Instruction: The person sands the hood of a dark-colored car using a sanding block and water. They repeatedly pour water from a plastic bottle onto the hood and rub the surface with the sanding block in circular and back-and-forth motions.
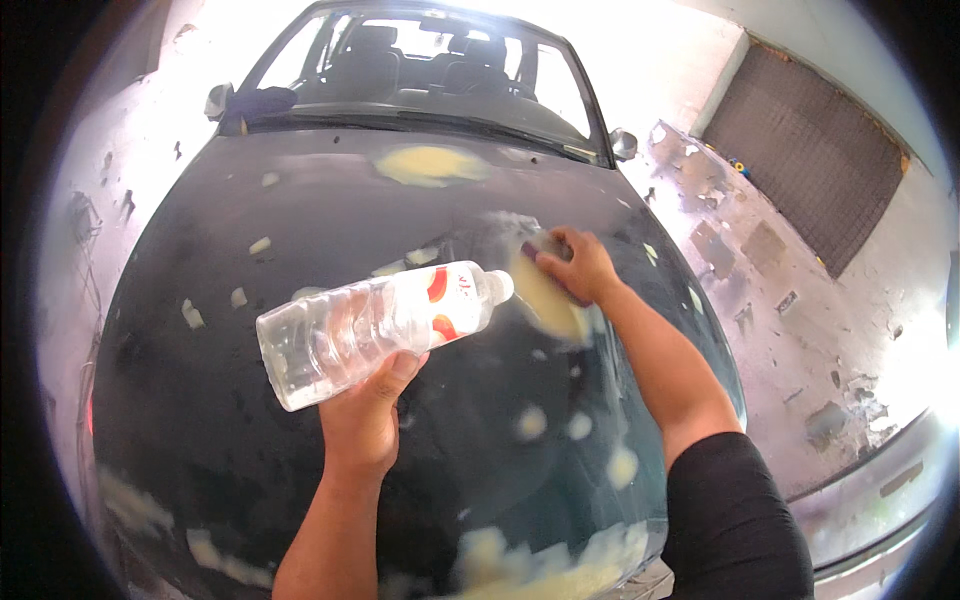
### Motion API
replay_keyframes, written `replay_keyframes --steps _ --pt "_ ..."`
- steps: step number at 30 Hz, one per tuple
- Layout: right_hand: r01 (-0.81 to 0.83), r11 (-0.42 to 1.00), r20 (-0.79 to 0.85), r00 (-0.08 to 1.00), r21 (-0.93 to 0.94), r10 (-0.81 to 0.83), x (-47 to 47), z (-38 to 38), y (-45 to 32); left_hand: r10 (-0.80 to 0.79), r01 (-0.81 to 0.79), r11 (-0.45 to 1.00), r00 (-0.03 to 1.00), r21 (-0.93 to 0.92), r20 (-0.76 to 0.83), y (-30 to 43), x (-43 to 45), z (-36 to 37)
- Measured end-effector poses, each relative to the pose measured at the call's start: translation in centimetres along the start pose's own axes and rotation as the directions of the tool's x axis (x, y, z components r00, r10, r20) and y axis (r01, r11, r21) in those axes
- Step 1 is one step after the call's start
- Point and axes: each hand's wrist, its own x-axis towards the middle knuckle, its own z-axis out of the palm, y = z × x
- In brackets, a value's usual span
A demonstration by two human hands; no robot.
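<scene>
A clear plastic bottle (352,330) with a red and white label lies tilted in my left hand (367,420), its neck toward the right. Water or clear liquid inside it is hard to make out. On the dark car hood (300,465), my right hand (577,266) grips a dark reddish sanding block (530,251), blurred and partly covered by the fingers. The block rests on a yellowish patch of body filler (551,307). Pale wet smears surround that patch.
Another large filler patch (431,165) lies near the windshield (442,127). Several small pale spots dot the hood, and more filler (555,562) runs along its front edge. Dark cloth (262,103) sits by one side mirror (219,101). A brown mat (806,150) covers part of the wall at right.
</scene>
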Motion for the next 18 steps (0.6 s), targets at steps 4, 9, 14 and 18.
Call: replay_keyframes --steps 4,9,14,18 --pt "-0.025 1.000 -0.023 0.999 -0.004 0.024 0.7 1.0 0.7 -0.040 0.039 0.999 0.999 -0.027 -0.036 -0.1 0.2 -0.4" --pt "0.223 0.969 0.042 0.973 0.104 -0.228 -10.3 -0.1 -1.4 -0.058 0.057 0.998 0.997 -0.009 -0.043 0.2 0.1 -0.7" --pt "0.127 0.991 0.030 0.991 0.036 -0.128 -7.2 -0.8 -0.6 -0.062 0.062 0.998 0.998 0.020 -0.002 0.0 -0.3 -0.6" --pt "0.028 0.998 -0.105 0.994 -0.056 -0.034 0.8 0.1 3.3 -0.065 0.064 0.997 0.998 0.042 0.017 -0.2 -0.1 0.3"
